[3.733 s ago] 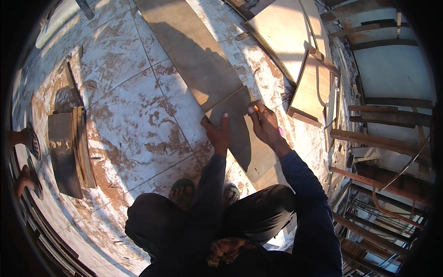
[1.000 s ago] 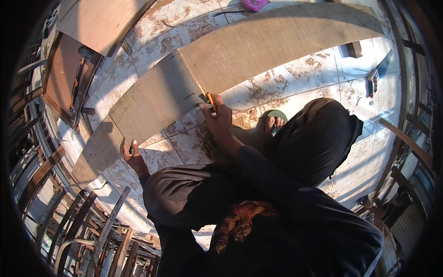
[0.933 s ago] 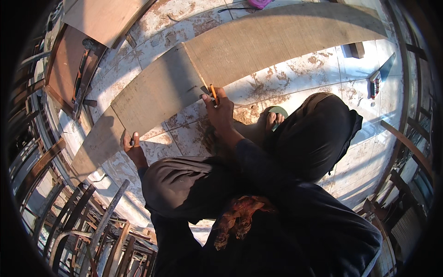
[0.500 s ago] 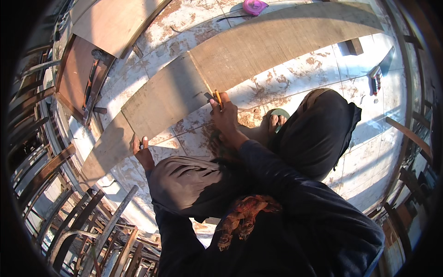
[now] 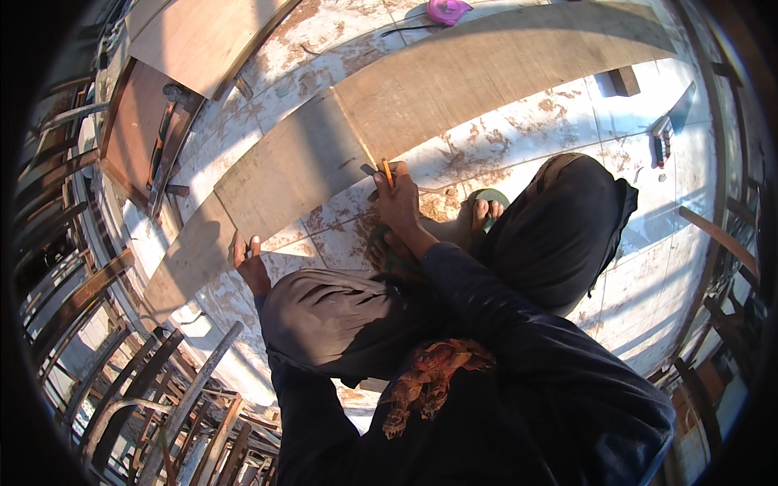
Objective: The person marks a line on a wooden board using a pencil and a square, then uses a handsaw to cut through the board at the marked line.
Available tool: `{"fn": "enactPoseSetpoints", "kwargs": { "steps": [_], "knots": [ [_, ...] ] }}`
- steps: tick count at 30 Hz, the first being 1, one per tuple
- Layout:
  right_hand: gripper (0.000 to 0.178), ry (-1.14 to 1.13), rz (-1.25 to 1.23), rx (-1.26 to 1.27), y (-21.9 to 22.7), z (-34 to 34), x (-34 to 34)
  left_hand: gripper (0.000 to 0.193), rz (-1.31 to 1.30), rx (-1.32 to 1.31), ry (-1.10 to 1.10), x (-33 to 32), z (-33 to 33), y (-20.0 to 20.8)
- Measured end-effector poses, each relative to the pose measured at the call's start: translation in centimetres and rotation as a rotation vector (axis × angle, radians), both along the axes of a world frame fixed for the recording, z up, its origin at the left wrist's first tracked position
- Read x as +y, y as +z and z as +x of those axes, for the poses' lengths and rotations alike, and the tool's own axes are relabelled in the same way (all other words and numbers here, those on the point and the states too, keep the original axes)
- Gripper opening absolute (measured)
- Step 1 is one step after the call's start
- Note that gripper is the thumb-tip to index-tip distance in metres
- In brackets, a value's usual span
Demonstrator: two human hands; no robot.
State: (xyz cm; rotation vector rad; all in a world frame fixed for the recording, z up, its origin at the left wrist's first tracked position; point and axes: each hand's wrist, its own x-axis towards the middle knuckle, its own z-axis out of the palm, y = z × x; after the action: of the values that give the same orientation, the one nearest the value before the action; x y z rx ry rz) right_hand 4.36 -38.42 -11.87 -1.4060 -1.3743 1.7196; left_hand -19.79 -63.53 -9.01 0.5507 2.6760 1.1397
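Frame centre: right hand [image 5: 398, 202] grips pencil [image 5: 387, 173] at board [image 5: 292, 166] edge, apparently marking; next stroke likely needs left hand [image 5: 250, 261], grip unclear, steady.

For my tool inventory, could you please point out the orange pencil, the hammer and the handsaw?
Orange pencil [image 5: 388, 173], head view: its shaft.
Hammer [image 5: 161, 136], head view: its handle.
Handsaw [image 5: 665, 141], head view: its handle.

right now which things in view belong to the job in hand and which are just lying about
Likely in the job:
- long wooden panel, left hand at its near edge
- orange pencil, in the right hand

Apparently lying about, untouched:
- pink tape measure
- hammer
- handsaw
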Motion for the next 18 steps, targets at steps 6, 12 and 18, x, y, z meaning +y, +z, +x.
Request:
{"fn": "enactPoseSetpoints", "kwargs": {
  "steps": [6,12,18],
  "knots": [
    [0.02,-0.009,0.011,-0.031,0.6,0.3,0.5,0.044,-0.027,0.011,-0.042,1.3,0.7,0.5],
    [0.021,-0.046,-0.058,0.045,0.3,-0.3,0.1,0.046,-0.041,-0.032,-0.047,0.1,0.1,0.4],
    [0.022,-0.043,-0.058,0.015,0.2,0.1,0.5,0.061,0.125,-0.148,-0.044,-0.2,1.3,0.1]
  ]
}}
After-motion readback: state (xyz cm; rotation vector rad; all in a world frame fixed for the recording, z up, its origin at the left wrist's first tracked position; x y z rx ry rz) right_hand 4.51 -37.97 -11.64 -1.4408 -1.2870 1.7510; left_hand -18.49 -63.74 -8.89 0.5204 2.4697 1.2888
